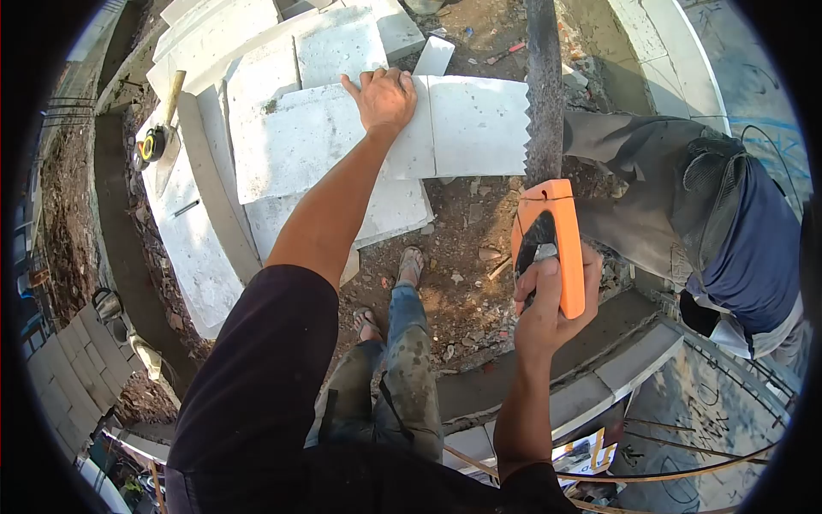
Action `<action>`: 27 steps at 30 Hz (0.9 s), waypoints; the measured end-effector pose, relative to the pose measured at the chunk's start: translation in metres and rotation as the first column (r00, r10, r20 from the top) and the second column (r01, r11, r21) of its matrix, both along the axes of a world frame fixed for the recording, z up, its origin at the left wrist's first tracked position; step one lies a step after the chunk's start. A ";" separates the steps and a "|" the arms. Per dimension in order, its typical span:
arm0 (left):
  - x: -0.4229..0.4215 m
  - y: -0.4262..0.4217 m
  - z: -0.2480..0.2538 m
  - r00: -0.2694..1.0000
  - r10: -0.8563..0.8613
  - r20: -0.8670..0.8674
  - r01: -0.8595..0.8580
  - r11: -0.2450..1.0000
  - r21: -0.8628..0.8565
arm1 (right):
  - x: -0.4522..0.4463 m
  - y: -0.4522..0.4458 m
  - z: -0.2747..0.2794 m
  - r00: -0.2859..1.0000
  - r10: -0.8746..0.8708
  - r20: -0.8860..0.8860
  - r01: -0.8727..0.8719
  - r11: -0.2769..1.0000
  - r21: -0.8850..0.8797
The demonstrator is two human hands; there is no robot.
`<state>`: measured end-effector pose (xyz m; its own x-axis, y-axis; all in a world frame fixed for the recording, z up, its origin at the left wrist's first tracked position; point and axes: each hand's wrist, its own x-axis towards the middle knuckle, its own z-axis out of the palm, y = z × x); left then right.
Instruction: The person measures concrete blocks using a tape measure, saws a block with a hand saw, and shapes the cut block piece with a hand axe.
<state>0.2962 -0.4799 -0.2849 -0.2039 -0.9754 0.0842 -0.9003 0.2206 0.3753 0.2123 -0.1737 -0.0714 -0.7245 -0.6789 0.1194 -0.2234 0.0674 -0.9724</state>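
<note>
My left hand (385, 99) lies on top of a long white block (317, 137), its fingers bent over the far edge and nothing seen in its grip. A thin line crosses the block to the right of that hand. My right hand (548, 295) is wrapped round the orange handle of a hand saw (567, 248). The saw's toothed blade points away from me, beside the block's right end, with its teeth facing left. Whether blade and block touch, I cannot tell.
More white blocks (210, 43) are stacked at the back left. A tape measure (152, 145) and a trowel (169, 141) lie on a block at the left. Another person (728, 206) bends close by on the right. Rubble covers the ground around my feet.
</note>
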 end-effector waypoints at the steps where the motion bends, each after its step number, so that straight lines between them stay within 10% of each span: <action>1: 0.000 -0.003 0.006 1.000 -0.004 -0.024 0.005 0.999 0.041 | -0.018 -0.031 0.002 0.992 -0.036 0.122 0.039 0.999 -0.025; 8: 0.031 -0.006 -0.010 0.957 -0.147 -0.252 0.099 0.976 -0.192 | -0.205 -0.213 -0.142 0.955 0.131 -0.267 -0.036 0.942 0.334; 12: 0.135 -0.029 0.008 0.900 0.436 -0.001 -0.420 0.865 -0.274 | -0.229 -0.248 -0.203 0.899 0.252 -0.358 -0.021 0.841 0.541; 17: 0.204 -0.058 0.024 0.560 0.821 0.106 -0.812 0.519 0.267 | -0.230 -0.260 -0.213 0.940 0.204 -0.275 0.018 0.773 0.634; 21: 0.225 -0.075 0.043 0.519 0.844 0.136 -0.771 0.394 0.500 | -0.207 -0.252 -0.193 0.924 0.132 -0.360 0.093 0.835 0.543; 27: 0.245 0.012 0.085 0.149 0.758 -0.635 -0.791 0.477 0.384 | -0.176 -0.229 -0.117 0.997 -0.031 0.075 0.011 0.970 0.242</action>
